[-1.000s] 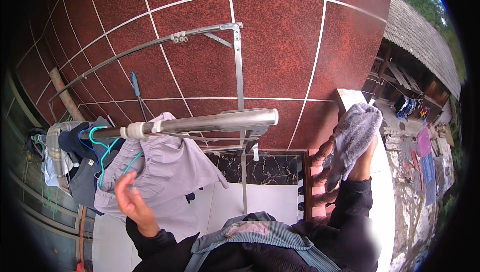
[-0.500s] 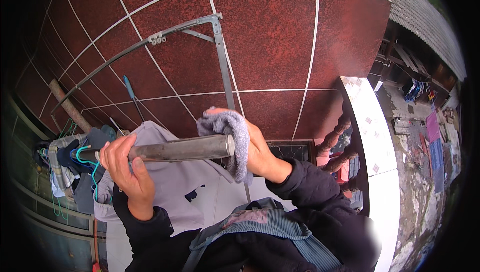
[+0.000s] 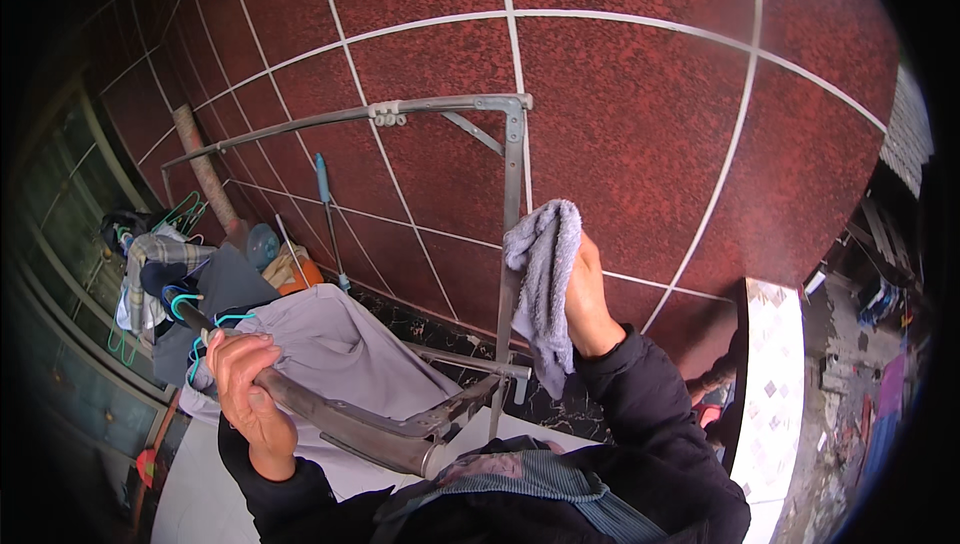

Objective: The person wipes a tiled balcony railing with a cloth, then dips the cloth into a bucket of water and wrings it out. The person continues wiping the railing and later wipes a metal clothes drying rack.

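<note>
My left hand (image 3: 250, 394) is wrapped round the dull metal rail (image 3: 345, 424) of a folding clothes rack, low on the left. In my right hand (image 3: 592, 304) is a crumpled grey cleaning cloth (image 3: 545, 279). The cloth lies against, or just beside, the upright post (image 3: 514, 169) of the rack's frame; its exact contact is hard to tell. Behind the rail drapes a pale grey garment (image 3: 330, 344). Turquoise hangers (image 3: 185, 302) sit near my left hand.
Red tiled wall (image 3: 630, 114) stands behind the rack. Clothes (image 3: 165, 254) hang at the left, near a blue-handled pole (image 3: 323, 184) and an orange object (image 3: 300, 276). A white tiled ledge (image 3: 770, 384) with balusters runs along the right, above a lower yard.
My right hand and the cloth have moved off the rail's end, across to the rack's upright post. The rail's near end now sits lower in view, and my left hand still grips it.
</note>
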`<action>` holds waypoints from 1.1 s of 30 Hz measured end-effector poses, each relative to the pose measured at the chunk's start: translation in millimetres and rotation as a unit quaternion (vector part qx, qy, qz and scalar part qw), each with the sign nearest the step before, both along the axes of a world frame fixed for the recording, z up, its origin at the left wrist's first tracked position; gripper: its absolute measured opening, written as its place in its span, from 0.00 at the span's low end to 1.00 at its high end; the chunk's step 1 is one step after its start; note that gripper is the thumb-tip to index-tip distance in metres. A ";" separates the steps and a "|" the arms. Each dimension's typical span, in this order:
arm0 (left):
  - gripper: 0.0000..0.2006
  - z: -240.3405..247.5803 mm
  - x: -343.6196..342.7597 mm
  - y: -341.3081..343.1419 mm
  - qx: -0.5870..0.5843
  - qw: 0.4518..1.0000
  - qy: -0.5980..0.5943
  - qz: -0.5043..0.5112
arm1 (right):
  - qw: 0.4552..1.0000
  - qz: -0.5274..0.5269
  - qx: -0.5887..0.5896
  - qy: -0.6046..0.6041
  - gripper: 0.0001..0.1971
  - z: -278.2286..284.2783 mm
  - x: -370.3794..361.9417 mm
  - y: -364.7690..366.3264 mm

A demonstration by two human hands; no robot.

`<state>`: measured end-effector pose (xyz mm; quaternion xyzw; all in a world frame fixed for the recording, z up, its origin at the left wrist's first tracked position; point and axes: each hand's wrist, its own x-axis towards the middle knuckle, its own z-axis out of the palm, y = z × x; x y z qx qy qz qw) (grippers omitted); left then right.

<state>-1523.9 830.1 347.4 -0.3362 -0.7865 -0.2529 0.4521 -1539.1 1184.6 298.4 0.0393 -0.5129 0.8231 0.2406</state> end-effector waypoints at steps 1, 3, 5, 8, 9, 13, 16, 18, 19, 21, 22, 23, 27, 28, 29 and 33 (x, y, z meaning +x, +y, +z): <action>0.25 1.0 2.8 1.5 0.003 1.000 -0.015 0.011 | 0.999 -0.005 0.012 0.042 0.18 14.4 -14.7 10.7; 0.24 2.5 11.3 11.0 0.029 0.998 -0.001 0.058 | 0.994 -0.009 0.029 0.103 0.20 49.8 -43.3 20.9; 0.23 3.1 21.4 15.1 0.054 0.993 -0.008 0.100 | 0.989 0.001 0.033 0.142 0.20 79.2 -86.4 31.2; 0.23 2.3 26.2 24.4 0.076 0.989 -0.038 0.124 | 0.933 -0.113 0.146 0.308 0.12 123.9 -166.1 41.5; 0.23 4.1 27.7 21.8 0.049 0.990 -0.060 0.117 | 0.875 -0.271 0.277 0.292 0.10 136.6 -193.8 44.0; 0.23 4.5 35.9 24.1 0.068 0.988 -0.086 0.107 | 0.559 -0.420 0.710 0.074 0.10 100.6 -256.7 15.6; 0.23 5.3 34.3 29.7 0.077 0.986 -0.095 0.109 | 0.480 -0.420 0.769 0.043 0.08 71.4 -276.0 15.5; 0.23 4.1 34.5 28.2 0.072 0.986 -0.096 0.113 | 0.494 -0.434 0.749 0.081 0.07 74.0 -284.0 16.0; 0.23 4.7 37.0 26.4 0.064 0.986 -0.103 0.118 | 0.518 -0.424 0.737 0.091 0.06 75.6 -286.4 13.6; 0.23 4.0 38.2 25.5 0.058 0.986 -0.101 0.122 | 0.565 -0.413 0.700 0.142 0.04 80.9 -291.0 12.4; 0.23 3.1 37.7 25.7 0.057 0.986 -0.098 0.122 | 0.597 -0.413 0.670 0.153 0.04 84.9 -296.8 8.1; 0.23 2.4 37.9 25.5 0.053 0.986 -0.098 0.126 | 0.628 -0.411 0.640 0.164 0.04 91.4 -304.8 2.4; 0.23 1.6 31.7 27.9 0.058 0.985 -0.104 0.127 | 0.729 -0.417 0.484 0.243 0.06 131.4 -335.3 -26.3; 0.23 4.7 33.4 28.4 0.055 0.984 -0.101 0.134 | 0.749 -0.419 0.438 0.267 0.06 143.7 -343.0 -39.6; 0.23 3.3 35.0 26.9 0.057 0.983 -0.098 0.141 | 0.761 -0.415 0.410 0.284 0.07 154.6 -349.8 -57.8; 0.23 -4.4 33.9 26.1 0.080 0.981 -0.096 0.146 | 0.781 -0.395 0.396 0.278 0.07 182.6 -386.0 -121.8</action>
